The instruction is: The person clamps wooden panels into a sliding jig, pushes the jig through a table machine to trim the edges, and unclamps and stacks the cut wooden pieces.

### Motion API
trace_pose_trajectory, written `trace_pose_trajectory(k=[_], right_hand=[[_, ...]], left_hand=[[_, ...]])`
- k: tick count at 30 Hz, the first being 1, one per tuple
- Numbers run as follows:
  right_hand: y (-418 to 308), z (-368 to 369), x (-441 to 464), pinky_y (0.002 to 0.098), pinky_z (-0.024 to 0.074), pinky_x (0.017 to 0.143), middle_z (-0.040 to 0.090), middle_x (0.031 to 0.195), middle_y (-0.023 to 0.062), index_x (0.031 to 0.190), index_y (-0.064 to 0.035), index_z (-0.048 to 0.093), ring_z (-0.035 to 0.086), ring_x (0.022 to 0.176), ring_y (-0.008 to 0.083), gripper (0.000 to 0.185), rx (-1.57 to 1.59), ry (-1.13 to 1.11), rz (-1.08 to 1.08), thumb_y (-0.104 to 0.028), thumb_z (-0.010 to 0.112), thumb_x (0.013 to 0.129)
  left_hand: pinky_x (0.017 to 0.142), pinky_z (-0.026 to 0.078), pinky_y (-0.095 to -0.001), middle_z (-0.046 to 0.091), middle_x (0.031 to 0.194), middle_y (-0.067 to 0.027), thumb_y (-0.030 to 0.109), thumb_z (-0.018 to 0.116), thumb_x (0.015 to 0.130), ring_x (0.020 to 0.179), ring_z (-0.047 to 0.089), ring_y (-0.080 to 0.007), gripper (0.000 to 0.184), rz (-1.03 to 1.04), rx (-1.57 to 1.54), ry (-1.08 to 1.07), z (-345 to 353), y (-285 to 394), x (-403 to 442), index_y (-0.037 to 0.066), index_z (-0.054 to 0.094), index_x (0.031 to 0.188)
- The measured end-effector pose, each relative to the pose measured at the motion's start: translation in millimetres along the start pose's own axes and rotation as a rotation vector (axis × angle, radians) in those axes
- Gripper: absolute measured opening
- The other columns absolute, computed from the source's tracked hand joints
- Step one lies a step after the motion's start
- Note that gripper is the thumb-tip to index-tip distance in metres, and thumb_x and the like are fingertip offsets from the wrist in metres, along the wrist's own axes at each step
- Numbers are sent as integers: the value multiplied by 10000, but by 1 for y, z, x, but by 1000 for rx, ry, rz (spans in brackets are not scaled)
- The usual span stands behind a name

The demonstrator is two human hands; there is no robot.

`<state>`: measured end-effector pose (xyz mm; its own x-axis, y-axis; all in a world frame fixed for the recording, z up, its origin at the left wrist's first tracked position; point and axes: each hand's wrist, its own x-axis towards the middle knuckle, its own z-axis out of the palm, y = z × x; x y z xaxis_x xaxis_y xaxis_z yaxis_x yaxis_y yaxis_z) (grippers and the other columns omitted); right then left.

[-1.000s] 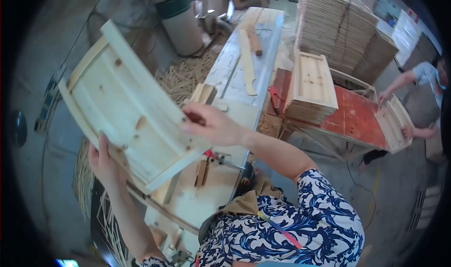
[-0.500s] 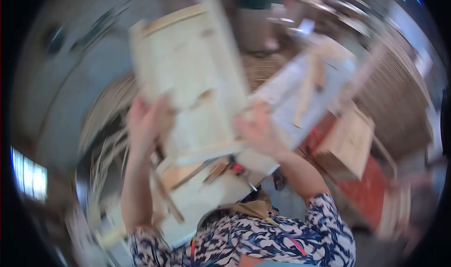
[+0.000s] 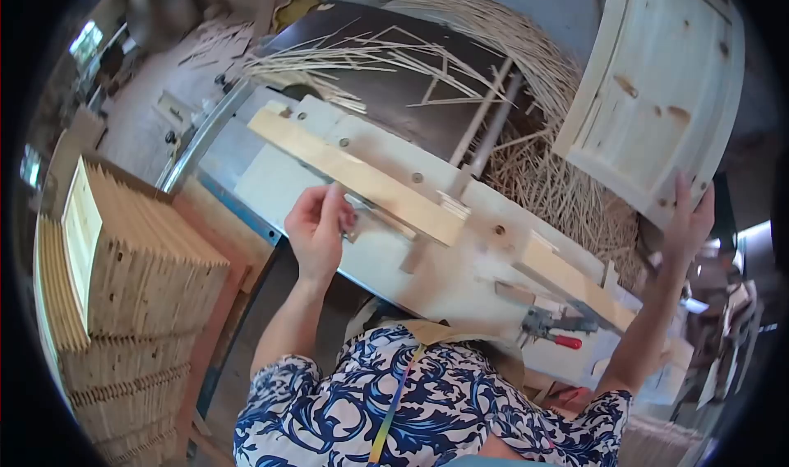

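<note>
Right hand [image 3: 690, 218] grips framed panel [image 3: 657, 97] by its edge; left hand [image 3: 319, 220], curled near wooden bar [image 3: 357, 175], contents unclear.

Top: white fabric garment [image 3: 353, 418] covered in navy scrolling leaf shapes with lighter blue accents
Left sleeve: short patterned sleeve [image 3: 288, 375], ending above the elbow
Right sleeve: short patterned sleeve of the same print [image 3: 606, 418]
Front strip: narrow multicoloured band [image 3: 387, 422], running through yellow, blue, violet and green
Waist: tan-brown cloth [image 3: 500, 358], soft and folded
Lower edge: plain light-blue material [image 3: 526, 461], mostly cut off
Hands: left hand [image 3: 316, 227] and right hand [image 3: 690, 219], both bare
</note>
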<state>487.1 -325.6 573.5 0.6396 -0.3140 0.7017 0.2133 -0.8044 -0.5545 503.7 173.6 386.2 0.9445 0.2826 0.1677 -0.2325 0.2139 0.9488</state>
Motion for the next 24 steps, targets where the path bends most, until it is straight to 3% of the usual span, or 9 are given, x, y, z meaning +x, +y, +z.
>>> trace_pose_trajectory(k=[4, 6, 9, 10, 12, 13, 15, 16, 24], right_hand=[[-48, 98, 78, 328, 517, 974, 743, 1203, 129, 1431, -10, 594, 686, 1083, 190, 430, -198, -86, -254, -192, 683, 1052], [-79, 162, 105, 338, 525, 970, 749, 1215, 158, 1462, -43, 584, 714, 1090, 225, 447, -215, -92, -386, -183, 680, 1048], [-132, 263, 135, 391, 546, 935, 739, 1184, 230, 1523, -140, 554, 728, 1100, 355, 499, -313, -340, -585, -233, 652, 1043], [-154, 299, 141, 411, 553, 921, 734, 1163, 245, 1537, -175, 547, 722, 1094, 390, 513, -385, -412, -588, -260, 642, 1041], [-189, 369, 157, 451, 554, 908, 738, 1134, 241, 1555, -246, 533, 713, 1059, 411, 547, -307, -593, -750, -326, 644, 1025], [-172, 399, 134, 466, 556, 903, 736, 1116, 236, 1557, -280, 524, 707, 1043, 419, 555, -331, -728, -576, -324, 647, 1018], [-230, 472, 143, 458, 551, 947, 743, 1188, 189, 1526, -311, 566, 694, 1110, 385, 524, -482, -645, -739, -281, 668, 1013], [-269, 494, 140, 467, 558, 929, 754, 1099, 167, 1555, -336, 524, 694, 1063, 386, 547, -529, -717, -838, -281, 645, 1025], [-356, 662, 103, 490, 579, 815, 744, 966, 146, 1550, -320, 507, 729, 918, 352, 560, -516, -811, -1097, -231, 606, 1006]], left_hand=[[651, 505, -231, 695, 826, -34, 144, 652, 1072, 722, 643, -84, 171, 12, 97, 340, -95, -68, 20, -10, 681, 1004], [686, 536, -279, 693, 805, -43, 171, 681, 1055, 732, 658, -123, 193, 24, 420, 406, -138, -117, 35, -21, 676, 1042], [905, 546, -418, 711, 1104, -207, 170, 725, 987, 1030, 693, -329, 269, 16, 776, 328, -171, -163, 49, -23, 667, 1165], [905, 546, -418, 711, 1104, -207, 170, 725, 987, 1030, 693, -329, 269, 1, 778, 335, -176, -174, 66, -23, 667, 1165], [1024, 488, -477, 641, 1287, -242, 176, 748, 937, 1211, 609, -407, 365, 277, 1089, 238, -180, -193, 56, -16, 649, 1231], [1027, 482, -486, 632, 1296, -239, 179, 748, 932, 1218, 601, -411, 381, 340, 1150, 225, -181, -187, 55, -14, 644, 1243], [1035, 471, -504, 615, 1314, -232, 186, 749, 922, 1232, 586, -419, 413, 338, 1132, 240, -178, -191, 68, -10, 633, 1267], [1039, 465, -512, 606, 1323, -229, 190, 750, 917, 1239, 579, -423, 430, 317, 1115, 235, -178, -188, 68, -8, 627, 1278], [1020, 463, -476, 591, 1338, -182, 176, 778, 883, 1237, 580, -384, 402, 227, 1040, 224, -176, -166, 67, 13, 638, 1223]])
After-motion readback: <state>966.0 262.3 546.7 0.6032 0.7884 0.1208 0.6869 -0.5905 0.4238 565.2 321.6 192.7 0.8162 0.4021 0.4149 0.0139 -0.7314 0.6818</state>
